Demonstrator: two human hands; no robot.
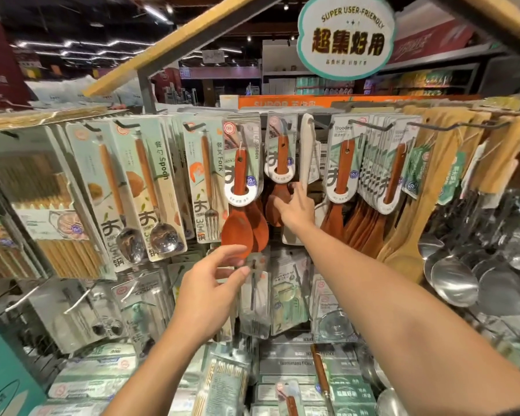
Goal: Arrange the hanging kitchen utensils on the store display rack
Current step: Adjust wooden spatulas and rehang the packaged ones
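Touching rice spoon, left hand below

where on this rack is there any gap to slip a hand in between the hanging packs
One gap: between the brown wooden rice spoons and the brown wooden spatula pack, where the right hand reaches beside a white card. The spoon and fork packs and the steel ladles hang crowded.

Both bare arms reach forward: left hand low with loosely spread fingers, right hand higher, fingers extended.
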